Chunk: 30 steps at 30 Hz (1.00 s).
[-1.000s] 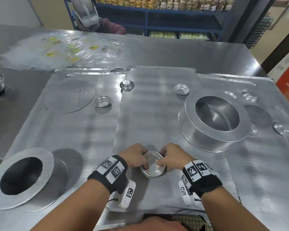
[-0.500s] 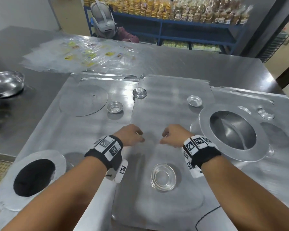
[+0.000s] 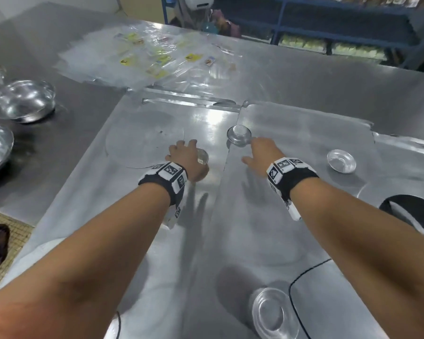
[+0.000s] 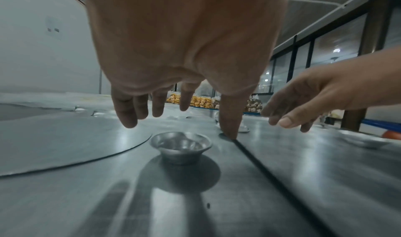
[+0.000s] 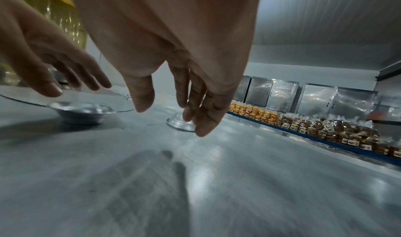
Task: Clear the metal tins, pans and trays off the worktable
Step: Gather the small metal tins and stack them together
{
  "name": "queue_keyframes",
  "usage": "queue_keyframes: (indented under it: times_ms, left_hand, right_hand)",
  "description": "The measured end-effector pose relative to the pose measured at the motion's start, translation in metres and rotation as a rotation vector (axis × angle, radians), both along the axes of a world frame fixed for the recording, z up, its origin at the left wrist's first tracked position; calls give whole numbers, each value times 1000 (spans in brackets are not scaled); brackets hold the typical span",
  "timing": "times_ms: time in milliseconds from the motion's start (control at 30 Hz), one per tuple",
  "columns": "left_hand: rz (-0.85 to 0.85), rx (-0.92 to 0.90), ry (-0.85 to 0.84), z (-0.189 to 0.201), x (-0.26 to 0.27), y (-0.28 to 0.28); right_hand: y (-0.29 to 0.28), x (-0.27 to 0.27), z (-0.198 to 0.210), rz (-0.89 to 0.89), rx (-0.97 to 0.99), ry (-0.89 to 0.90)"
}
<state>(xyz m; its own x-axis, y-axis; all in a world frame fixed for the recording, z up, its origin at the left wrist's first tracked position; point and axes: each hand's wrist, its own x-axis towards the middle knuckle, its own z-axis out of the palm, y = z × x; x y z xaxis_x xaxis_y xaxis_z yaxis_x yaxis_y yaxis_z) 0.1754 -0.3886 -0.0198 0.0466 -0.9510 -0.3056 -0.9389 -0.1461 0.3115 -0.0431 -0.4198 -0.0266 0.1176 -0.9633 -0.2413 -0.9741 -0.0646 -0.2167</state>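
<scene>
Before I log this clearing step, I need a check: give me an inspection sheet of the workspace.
Surface: steel worktable overlaid with flat metal sheets.
Job's things: small tin upright under left hand; upturned tin by right fingertips; shallow tin farther right; stacked tins near front edge.
Clutter: plastic packets; steel bowls at left.
Grippers: left hand and right hand open, holding nothing.
Cables: thin black cable.
Surroundings: shelves of packaged goods; a person behind the table.

Blue shelving (image 3: 328,25) behind steel worktable (image 3: 304,79)
</scene>
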Motion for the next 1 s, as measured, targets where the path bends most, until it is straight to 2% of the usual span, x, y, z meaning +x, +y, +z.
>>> queue_keyframes:
  times_ms: [267,533,633,700,833,1000]
  left_hand:
    - [50,-4,90,-41,10,-27]
    - [62,-23,212,-38,18,-25]
    - [81,-21,323,-31,21,-20]
    - [117,-4,460,-26,20,-13]
    - [377,97,954,-16,9,11]
    - [475,210,1294,-5,-2,46]
  right_hand:
    - [-69,13,-19,-121,-70,37]
    - [-99,32,-31,-64,1,111]
    - [-97,36,-32,-81,4,88]
    - [-91,37,-32,-121,13,50]
    - [-76,34,-29,-210,16,-14]
    - [-54,29,-24,-279,90,-56]
